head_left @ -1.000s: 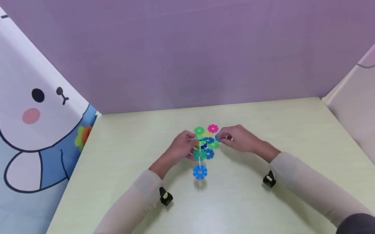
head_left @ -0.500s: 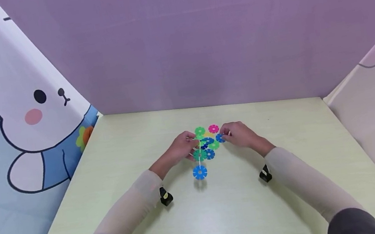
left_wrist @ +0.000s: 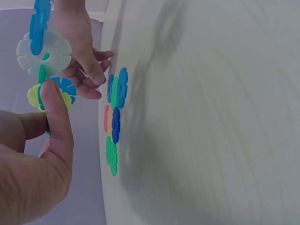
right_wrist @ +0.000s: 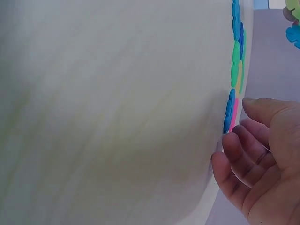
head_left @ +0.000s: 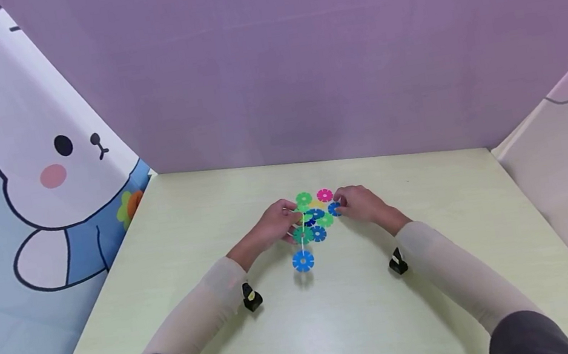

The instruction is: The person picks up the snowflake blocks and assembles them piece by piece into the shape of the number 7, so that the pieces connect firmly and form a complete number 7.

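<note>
In the head view my left hand (head_left: 276, 224) pinches a chain of notched plastic discs slotted together, held above the table. A blue disc (head_left: 298, 265) forms its near end. The left wrist view shows this chain's whitish disc (left_wrist: 26, 51), a green disc (left_wrist: 42, 75) edge-on between thumb and finger, and a yellow disc (left_wrist: 33, 97). My right hand (head_left: 362, 204) hovers low at the right of the loose discs, fingers loosely bent and holding nothing. A loose blue disc (right_wrist: 228, 112) lies flat just beyond its fingertips, beside a pink disc (head_left: 322, 197).
Several more loose discs lie flat in a cluster on the pale table (head_left: 338, 316), among them a green disc (head_left: 300, 199) and a blue disc (head_left: 322, 237). A purple backdrop (head_left: 302, 76) rises behind the table, with a printed curtain (head_left: 23, 130) at left.
My right hand has drawn slightly right and off the loose blue disc, which now shows more fully on the table. The left hand and its disc chain stay nearly still.
</note>
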A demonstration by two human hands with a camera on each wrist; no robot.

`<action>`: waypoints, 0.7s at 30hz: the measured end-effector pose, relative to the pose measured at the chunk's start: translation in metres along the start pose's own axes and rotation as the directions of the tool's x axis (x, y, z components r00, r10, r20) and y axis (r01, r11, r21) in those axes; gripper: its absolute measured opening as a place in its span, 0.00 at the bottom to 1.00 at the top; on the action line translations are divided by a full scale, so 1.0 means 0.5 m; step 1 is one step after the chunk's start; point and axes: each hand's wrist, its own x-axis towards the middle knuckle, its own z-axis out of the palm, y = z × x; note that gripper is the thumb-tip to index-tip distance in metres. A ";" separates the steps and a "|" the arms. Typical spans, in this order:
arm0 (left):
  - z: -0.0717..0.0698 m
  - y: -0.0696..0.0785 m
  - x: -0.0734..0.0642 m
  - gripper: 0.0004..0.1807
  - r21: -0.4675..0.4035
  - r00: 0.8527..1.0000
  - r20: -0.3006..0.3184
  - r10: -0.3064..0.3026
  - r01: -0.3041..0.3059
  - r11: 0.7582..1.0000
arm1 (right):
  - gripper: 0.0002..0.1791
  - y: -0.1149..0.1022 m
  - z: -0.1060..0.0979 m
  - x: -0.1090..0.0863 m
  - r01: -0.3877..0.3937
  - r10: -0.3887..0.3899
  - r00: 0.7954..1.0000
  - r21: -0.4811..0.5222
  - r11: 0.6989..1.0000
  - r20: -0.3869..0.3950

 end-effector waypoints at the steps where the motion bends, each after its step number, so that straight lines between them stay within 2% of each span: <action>1: -0.001 0.000 0.000 0.22 0.000 1.000 0.000 0.001 -0.001 1.000 | 0.20 0.000 0.001 0.001 -0.004 0.004 1.000 -0.001 1.000 0.004; 9: -0.003 0.004 -0.006 0.22 0.007 1.000 -0.001 -0.005 0.005 1.000 | 0.21 0.003 0.005 0.003 -0.046 0.046 0.998 0.006 0.999 0.040; 21: -0.006 -0.004 -0.002 0.22 0.002 1.000 0.004 -0.006 0.006 1.000 | 0.19 0.002 0.001 -0.003 -0.065 0.065 0.998 0.079 0.995 0.000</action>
